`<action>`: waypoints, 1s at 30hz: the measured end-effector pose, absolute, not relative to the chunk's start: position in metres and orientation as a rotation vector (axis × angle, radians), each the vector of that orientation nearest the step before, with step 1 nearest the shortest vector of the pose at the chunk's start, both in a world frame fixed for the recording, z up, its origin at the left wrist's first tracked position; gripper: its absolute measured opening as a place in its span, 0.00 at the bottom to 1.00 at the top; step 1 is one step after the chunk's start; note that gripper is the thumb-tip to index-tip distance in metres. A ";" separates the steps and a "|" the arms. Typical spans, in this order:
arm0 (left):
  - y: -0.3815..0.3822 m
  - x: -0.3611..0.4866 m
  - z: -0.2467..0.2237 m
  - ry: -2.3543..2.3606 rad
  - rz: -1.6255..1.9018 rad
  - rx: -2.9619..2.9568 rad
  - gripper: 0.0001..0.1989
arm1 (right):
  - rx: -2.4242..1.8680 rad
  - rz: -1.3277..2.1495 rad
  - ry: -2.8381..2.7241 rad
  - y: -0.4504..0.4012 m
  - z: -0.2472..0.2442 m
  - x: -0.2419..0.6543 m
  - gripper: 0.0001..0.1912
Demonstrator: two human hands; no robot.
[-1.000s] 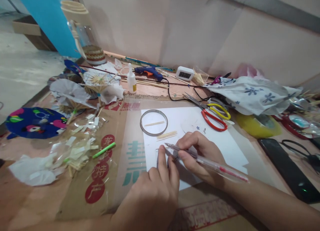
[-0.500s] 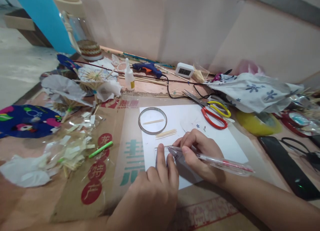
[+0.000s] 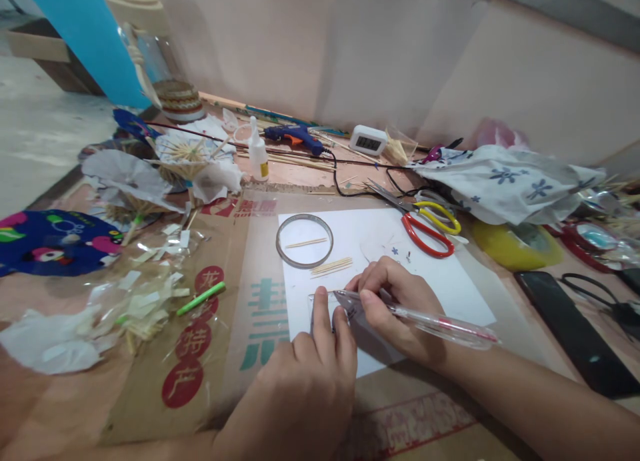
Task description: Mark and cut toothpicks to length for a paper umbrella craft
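Note:
My right hand (image 3: pixel 400 301) is closed around a clear pen (image 3: pixel 445 324) with a red refill, its tip pointing left close to my left fingertips. My left hand (image 3: pixel 310 381) lies over the white paper (image 3: pixel 450 288), index and middle fingers stretched out. Under those fingers is a small clear flat piece with dark markings (image 3: pixel 353 308). A thin stick (image 3: pixel 313 295) shows at its upper edge by the index fingertip. Just beyond lies a small row of toothpicks (image 3: pixel 332 267). Farther up, a thin ring (image 3: pixel 279 248) surrounds more toothpicks (image 3: pixel 306 243).
Scissors (image 3: pixel 429 234) with red and yellow handles lie at the paper's upper right. A glue bottle (image 3: pixel 259 156), a glue gun (image 3: pixel 293 136) and a white clock (image 3: pixel 369 140) stand behind. Paper umbrellas (image 3: pixel 125 174) crowd the left; a black phone-like slab (image 3: pixel 575 331) lies right.
The pen's rear end has swung slightly left, with a small shift of my right hand. My left hand stays in place.

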State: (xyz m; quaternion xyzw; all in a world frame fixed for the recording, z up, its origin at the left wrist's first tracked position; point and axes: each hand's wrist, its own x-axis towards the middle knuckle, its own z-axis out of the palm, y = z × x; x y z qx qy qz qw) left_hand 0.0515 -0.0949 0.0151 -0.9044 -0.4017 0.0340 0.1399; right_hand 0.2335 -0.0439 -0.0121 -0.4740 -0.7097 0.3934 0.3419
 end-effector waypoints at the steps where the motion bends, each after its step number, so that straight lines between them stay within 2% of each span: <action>1: -0.095 0.052 0.015 -1.162 0.101 -2.614 0.21 | -1.234 1.025 -1.844 -0.044 -0.012 0.234 0.06; 30: -0.096 0.052 0.014 -1.164 0.090 -2.600 0.21 | -1.197 1.017 -1.875 -0.043 -0.012 0.234 0.06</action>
